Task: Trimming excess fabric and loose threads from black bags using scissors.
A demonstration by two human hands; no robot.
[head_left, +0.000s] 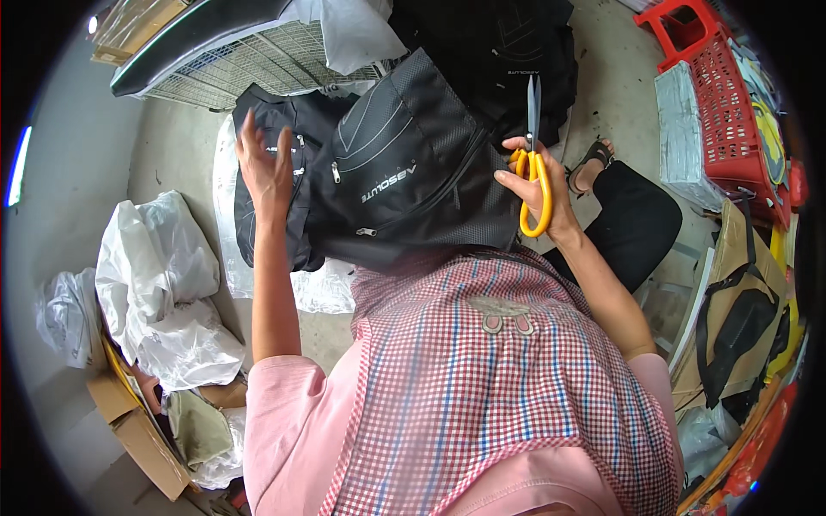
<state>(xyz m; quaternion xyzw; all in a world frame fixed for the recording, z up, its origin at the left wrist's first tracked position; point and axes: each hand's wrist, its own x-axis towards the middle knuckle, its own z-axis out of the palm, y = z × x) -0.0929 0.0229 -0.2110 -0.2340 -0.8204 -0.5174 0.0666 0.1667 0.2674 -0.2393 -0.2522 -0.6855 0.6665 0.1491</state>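
A black backpack [404, 163] with zips and pale printed lettering lies across my lap. Scissors with yellow handles [536, 202] are in my right hand [551, 189], their blades pointing away from me and nearly together. That hand is at the backpack's right side. My left hand [267, 163] is raised over the left part of the black bags, fingers spread, holding nothing. Beneath it lies another black bag [297, 228] with zip pulls. More black bags [490, 52] are piled at the far side, beyond the backpack.
A wire mesh basket [232, 73] stands at the far left, a white plastic bag [361, 34] over its edge. White plastic bags [163, 284] and a cardboard box [138, 430] are on the left. On the right are a red plastic crate [731, 120], a wrapped silvery bundle [684, 129] and cardboard [731, 318].
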